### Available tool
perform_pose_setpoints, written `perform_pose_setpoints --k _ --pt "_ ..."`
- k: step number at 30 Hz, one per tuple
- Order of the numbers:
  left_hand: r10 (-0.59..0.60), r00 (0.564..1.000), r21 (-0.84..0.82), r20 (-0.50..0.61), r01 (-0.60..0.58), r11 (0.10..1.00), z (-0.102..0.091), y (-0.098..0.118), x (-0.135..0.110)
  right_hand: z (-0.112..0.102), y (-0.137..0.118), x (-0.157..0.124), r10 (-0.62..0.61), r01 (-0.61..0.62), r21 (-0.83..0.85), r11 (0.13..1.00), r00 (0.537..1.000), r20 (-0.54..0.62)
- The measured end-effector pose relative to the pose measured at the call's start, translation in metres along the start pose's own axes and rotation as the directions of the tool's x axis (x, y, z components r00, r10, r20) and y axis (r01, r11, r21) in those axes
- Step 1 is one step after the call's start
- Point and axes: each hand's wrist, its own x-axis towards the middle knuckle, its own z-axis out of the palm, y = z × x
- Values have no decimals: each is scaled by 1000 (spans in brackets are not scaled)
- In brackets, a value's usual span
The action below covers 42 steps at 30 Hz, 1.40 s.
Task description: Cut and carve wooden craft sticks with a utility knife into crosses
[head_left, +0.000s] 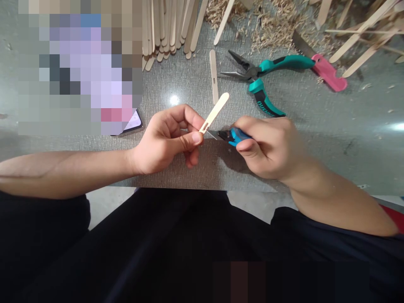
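My left hand (172,136) pinches the lower end of a wooden craft stick (217,110) between thumb and fingers. The stick slants up to the right, with a small slot cut through it just above my thumb. My right hand (268,145) is wrapped round a blue utility knife (236,136). Its blade points left and its tip is at the edge of the stick near the slot; whether it touches, I cannot tell. Another craft stick (213,69) with a slot in its middle lies on the table just beyond.
Pliers (252,72) with teal and black handles lie spread beyond my right hand. A pink folding knife (330,71) rests beside them. Wood shavings (271,31), a row of craft sticks (167,25) and crossed sticks (362,33) lie at the back. A phone corner (136,122) shows at left, mostly blurred out.
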Motion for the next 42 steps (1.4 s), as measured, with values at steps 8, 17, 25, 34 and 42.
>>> perform_pose_setpoints --k 8,17,25,34,42 --pt "-2 1000 0 3 2 1000 0 1 1 -1 1 -1 -9 9 -18 1000 1000 7" --pt "23 999 58 39 -25 998 -1 1 -2 2 2 -4 -23 25 -66 998 999 25" --pt "33 997 74 75 -38 997 0 -1 -7 4 -4 -4 -49 59 -170 984 997 62" --pt "-11 998 22 62 10 1000 1 1 -4 10 -7 -5 -4 -3 -255 967 1000 -26" --pt "-4 999 43 37 2 999 -2 1 -2 9 0 -9 -88 32 -361 932 986 -139"
